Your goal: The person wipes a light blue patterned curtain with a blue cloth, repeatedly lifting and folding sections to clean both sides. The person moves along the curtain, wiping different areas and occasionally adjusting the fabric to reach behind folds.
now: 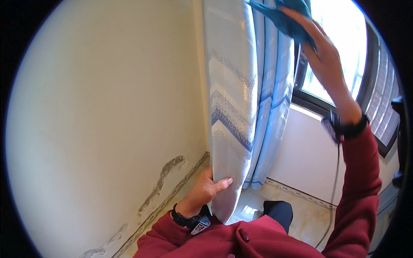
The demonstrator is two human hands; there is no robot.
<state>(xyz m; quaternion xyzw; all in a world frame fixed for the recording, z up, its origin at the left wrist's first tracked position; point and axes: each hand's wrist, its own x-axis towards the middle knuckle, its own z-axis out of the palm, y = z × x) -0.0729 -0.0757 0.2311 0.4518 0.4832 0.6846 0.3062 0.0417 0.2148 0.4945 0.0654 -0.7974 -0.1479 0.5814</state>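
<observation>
At the left, a pale wall (107,99) carries a peeling patch (161,182) low down. Next, the left hand (208,189) pinches the patterned curtain (232,69) near its bottom, thumb in front, fingers mostly hidden behind. The curtain hangs upright in the corner; it looks soft, fairly light and hard to tear, likely to swing or crease, so a hold on its side edge should steady it best. Farther right, before the window (355,47), the raised right hand (318,43) lies against a limp-looking teal cloth (290,23), fingers extended; whether it grips, I cannot tell.
</observation>
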